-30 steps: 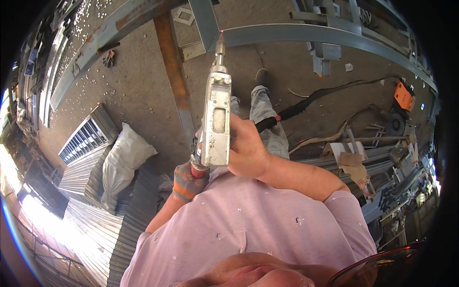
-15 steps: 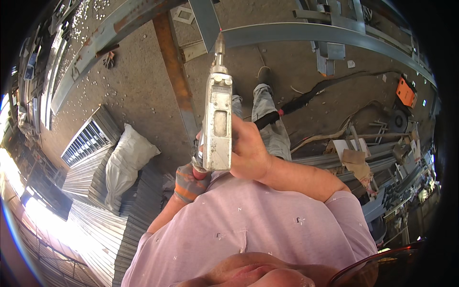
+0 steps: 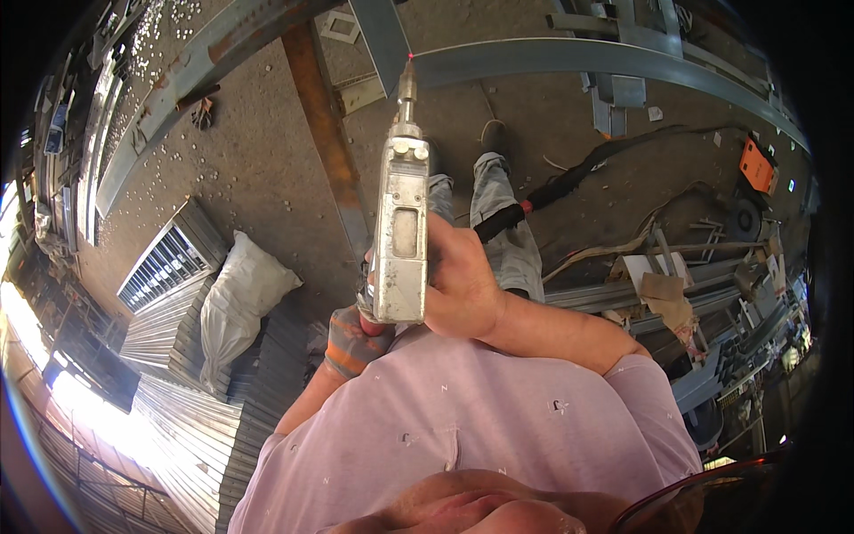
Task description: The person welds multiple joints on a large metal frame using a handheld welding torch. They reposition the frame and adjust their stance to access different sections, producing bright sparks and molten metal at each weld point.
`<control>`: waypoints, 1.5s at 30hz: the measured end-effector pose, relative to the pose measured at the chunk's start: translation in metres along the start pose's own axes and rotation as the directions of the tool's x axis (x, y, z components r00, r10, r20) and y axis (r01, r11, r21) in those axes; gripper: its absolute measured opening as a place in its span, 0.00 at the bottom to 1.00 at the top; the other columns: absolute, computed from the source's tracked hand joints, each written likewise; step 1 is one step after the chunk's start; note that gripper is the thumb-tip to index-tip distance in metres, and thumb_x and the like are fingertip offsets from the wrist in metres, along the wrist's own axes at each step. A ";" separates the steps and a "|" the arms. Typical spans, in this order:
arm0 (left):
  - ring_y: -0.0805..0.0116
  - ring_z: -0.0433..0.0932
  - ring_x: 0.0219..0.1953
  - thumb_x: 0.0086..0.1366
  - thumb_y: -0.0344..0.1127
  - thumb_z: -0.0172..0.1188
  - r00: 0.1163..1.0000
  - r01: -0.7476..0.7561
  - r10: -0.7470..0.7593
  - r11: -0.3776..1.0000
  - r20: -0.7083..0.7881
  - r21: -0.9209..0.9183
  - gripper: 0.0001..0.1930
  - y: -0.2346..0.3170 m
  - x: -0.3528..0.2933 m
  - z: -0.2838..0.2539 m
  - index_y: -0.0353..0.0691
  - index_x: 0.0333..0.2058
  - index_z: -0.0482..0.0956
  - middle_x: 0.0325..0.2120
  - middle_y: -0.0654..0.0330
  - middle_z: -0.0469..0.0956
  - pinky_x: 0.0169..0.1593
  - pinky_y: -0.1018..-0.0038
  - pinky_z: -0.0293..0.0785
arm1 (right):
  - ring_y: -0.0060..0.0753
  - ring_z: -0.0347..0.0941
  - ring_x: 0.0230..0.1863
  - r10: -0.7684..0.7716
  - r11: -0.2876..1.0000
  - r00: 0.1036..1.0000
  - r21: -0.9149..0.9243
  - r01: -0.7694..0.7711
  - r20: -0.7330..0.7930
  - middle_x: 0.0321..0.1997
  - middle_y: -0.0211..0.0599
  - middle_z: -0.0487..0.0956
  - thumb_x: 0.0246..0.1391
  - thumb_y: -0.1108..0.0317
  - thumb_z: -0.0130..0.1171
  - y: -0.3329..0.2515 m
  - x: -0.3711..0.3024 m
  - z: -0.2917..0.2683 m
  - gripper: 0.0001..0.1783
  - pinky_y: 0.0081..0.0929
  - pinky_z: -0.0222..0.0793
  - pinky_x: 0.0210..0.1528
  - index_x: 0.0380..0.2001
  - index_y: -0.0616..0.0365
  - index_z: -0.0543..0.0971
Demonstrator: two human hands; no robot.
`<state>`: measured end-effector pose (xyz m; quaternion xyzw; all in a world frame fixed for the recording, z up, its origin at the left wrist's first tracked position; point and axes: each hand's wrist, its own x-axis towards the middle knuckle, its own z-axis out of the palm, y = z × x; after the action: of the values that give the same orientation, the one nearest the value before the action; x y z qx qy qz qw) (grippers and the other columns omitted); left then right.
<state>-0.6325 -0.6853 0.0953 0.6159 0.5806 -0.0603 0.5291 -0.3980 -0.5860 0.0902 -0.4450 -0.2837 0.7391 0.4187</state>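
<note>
A pale, worn metal laser welding gun points away from me, its narrow nozzle at the far end. My bare right hand is closed round its right side; the gun's body hides the fingertips. A red light spot shows just ahead of the nozzle, where an upright grey steel profile meets a long grey steel beam. My left hand, in a grey and orange glove, is closed beside the gun's rear on a dark object with a red part, mostly hidden by the gun.
A rusty steel bar runs from the frame toward me. At left lie a white sack and corrugated sheets. A black sleeved hose passes my right leg toward an orange object. Scrap metal and cardboard lie at right.
The gun's rear has shifted slightly left and toward me, while its nozzle stays near the same joint. The red spot is a little clearer. Both hands keep their hold.
</note>
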 end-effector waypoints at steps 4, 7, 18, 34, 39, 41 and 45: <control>0.54 0.87 0.36 0.62 0.34 0.66 0.999 0.024 -0.023 0.999 0.025 -0.032 0.06 0.000 -0.001 -0.002 0.45 0.37 0.86 0.33 0.57 0.88 0.40 0.64 0.82 | 0.26 0.86 0.42 -0.026 0.999 1.000 -0.030 0.026 -0.006 0.41 0.37 0.88 0.61 0.74 0.69 -0.003 0.002 0.000 0.17 0.29 0.83 0.46 0.50 0.65 0.77; 0.54 0.87 0.36 0.62 0.34 0.66 0.999 -0.014 0.014 1.000 0.034 0.004 0.06 -0.002 -0.002 -0.004 0.45 0.38 0.86 0.33 0.58 0.87 0.40 0.63 0.82 | 0.26 0.86 0.41 -0.028 1.000 1.000 0.003 0.028 -0.007 0.41 0.37 0.88 0.60 0.74 0.70 -0.003 0.003 0.001 0.17 0.29 0.83 0.46 0.50 0.65 0.77; 0.54 0.87 0.38 0.64 0.33 0.64 0.998 -0.050 0.050 0.999 0.047 -0.016 0.07 -0.017 -0.006 0.000 0.46 0.40 0.86 0.35 0.59 0.87 0.41 0.62 0.81 | 0.26 0.86 0.41 -0.026 1.000 1.000 -0.005 0.026 -0.001 0.41 0.36 0.87 0.59 0.74 0.71 -0.002 0.003 0.000 0.19 0.30 0.83 0.46 0.51 0.64 0.76; 0.55 0.87 0.40 0.65 0.35 0.64 0.991 -0.131 0.131 0.991 0.033 0.014 0.10 -0.040 -0.015 0.014 0.46 0.44 0.86 0.38 0.61 0.88 0.43 0.63 0.82 | 0.25 0.85 0.42 -0.019 1.000 1.000 0.023 0.019 0.018 0.42 0.36 0.87 0.58 0.76 0.72 0.002 0.002 0.001 0.22 0.29 0.83 0.47 0.53 0.64 0.75; 0.56 0.87 0.40 0.64 0.33 0.65 0.993 -0.091 0.086 0.994 0.078 0.056 0.10 -0.025 -0.012 0.001 0.45 0.44 0.86 0.37 0.61 0.88 0.42 0.64 0.82 | 0.25 0.85 0.43 -0.005 0.999 1.000 0.046 0.005 0.017 0.43 0.36 0.87 0.57 0.75 0.73 0.003 0.001 0.001 0.23 0.29 0.83 0.48 0.54 0.64 0.75; 0.56 0.87 0.39 0.64 0.32 0.65 0.995 -0.075 0.072 0.996 0.068 0.039 0.09 -0.015 -0.008 -0.002 0.45 0.43 0.86 0.36 0.61 0.88 0.41 0.65 0.82 | 0.25 0.85 0.43 0.007 0.997 1.000 0.074 -0.008 0.016 0.43 0.36 0.87 0.57 0.75 0.73 0.005 0.000 0.002 0.24 0.30 0.83 0.48 0.54 0.64 0.75; 0.55 0.87 0.36 0.63 0.31 0.64 0.998 -0.032 0.034 0.999 0.051 -0.026 0.07 -0.001 -0.004 -0.006 0.44 0.40 0.86 0.34 0.60 0.88 0.39 0.65 0.81 | 0.26 0.86 0.43 -0.007 0.999 1.000 0.037 0.007 0.017 0.43 0.36 0.87 0.57 0.75 0.73 0.005 -0.001 0.001 0.23 0.30 0.83 0.48 0.52 0.63 0.76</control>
<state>-0.6378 -0.6840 0.1003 0.6170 0.5574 -0.0601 0.5523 -0.4008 -0.5891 0.0872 -0.4299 -0.2751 0.7465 0.4270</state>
